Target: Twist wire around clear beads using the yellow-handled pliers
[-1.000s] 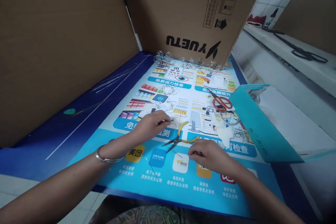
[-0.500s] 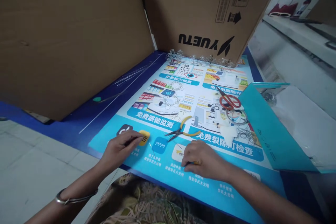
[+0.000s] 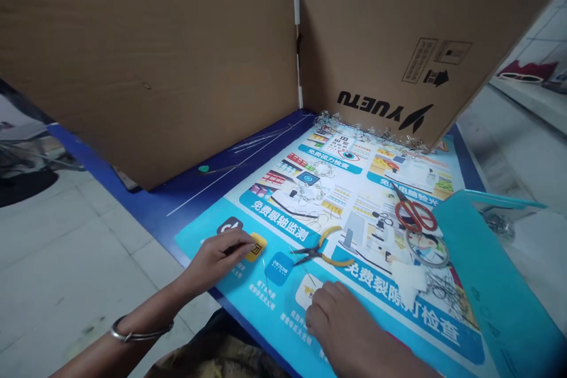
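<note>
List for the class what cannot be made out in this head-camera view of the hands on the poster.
Left hand: anything between its fingertips is too small to tell, and the fingers hide it.
Right hand: cut off by the bottom edge; its palm hides the poster beneath.
Metal clump: partly hidden by the teal folder.

Brown cardboard panels behind, pale grey floor tiles at left, white wall tiles far right.

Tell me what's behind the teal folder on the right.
Behind the teal folder, a small heap of metal wire or chain lies on a white surface. The folder hides anything lower down behind it.
</note>
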The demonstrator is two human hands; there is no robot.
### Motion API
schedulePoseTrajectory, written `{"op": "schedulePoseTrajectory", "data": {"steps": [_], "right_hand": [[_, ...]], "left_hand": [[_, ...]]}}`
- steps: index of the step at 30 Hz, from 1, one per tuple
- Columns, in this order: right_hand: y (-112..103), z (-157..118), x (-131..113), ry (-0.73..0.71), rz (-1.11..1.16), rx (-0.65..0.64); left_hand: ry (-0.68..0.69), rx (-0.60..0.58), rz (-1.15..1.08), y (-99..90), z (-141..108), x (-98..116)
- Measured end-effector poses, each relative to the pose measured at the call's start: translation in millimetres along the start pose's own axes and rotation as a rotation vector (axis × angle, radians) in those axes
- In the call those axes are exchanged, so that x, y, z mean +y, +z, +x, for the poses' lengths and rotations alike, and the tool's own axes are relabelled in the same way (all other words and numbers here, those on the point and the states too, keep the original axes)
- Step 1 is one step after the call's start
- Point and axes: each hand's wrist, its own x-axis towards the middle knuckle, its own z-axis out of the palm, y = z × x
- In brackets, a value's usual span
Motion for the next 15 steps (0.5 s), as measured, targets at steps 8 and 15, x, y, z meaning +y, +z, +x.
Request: {"op": "schedulePoseTrajectory", "data": {"steps": [8, 15], "right_hand": [[14, 6, 7, -0.026, -0.041, 0.089], [11, 7, 11, 0.010, 0.018, 0.168]], "left_hand": [[-0.004, -0.013, -0.017, -5.4, 3, 6], [-0.020, -0.090, -0.034, -4.2, 6, 6]]}}
